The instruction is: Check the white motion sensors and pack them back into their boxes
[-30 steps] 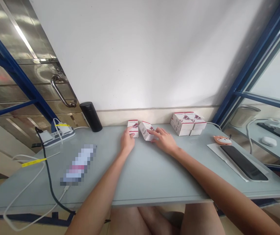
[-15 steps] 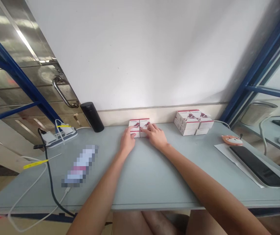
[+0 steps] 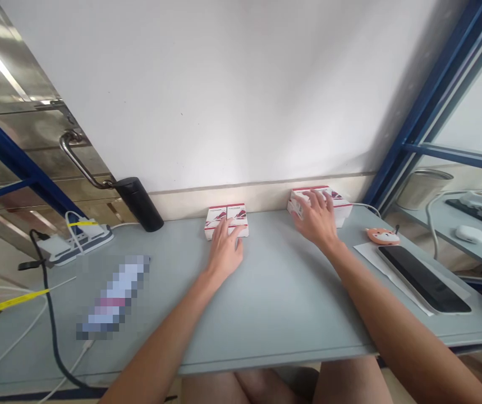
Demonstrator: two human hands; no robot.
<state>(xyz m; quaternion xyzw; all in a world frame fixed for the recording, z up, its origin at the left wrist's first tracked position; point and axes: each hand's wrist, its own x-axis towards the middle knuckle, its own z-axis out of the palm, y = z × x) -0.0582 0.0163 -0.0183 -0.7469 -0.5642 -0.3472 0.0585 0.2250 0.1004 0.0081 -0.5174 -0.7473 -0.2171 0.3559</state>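
Two small white boxes (image 3: pixel 216 215) with red edges and dark red printing lie side by side against the wall. My left hand (image 3: pixel 224 252) is at their front side, fingers spread, the fingertips over or touching the boxes' front edges; nothing is in its grasp. To the right stands a group of similar white boxes (image 3: pixel 342 212). Above its left part is my right hand (image 3: pixel 317 221), fingers apart and slightly bent, covering much of the boxes. Whether its fingertips touch them cannot be made out.
A black bottle (image 3: pixel 138 203) stands left by the wall, near a power strip (image 3: pixel 83 247) with cables. A pixelated phone-like thing (image 3: pixel 112 297) lies in front. On the right are an orange-and-white item (image 3: pixel 382 236) and a black phone (image 3: pixel 423 279) on white paper.
My right hand has left the two middle boxes and moved right to the other group of boxes. My left hand stays by the two boxes. The whole view has shifted somewhat.
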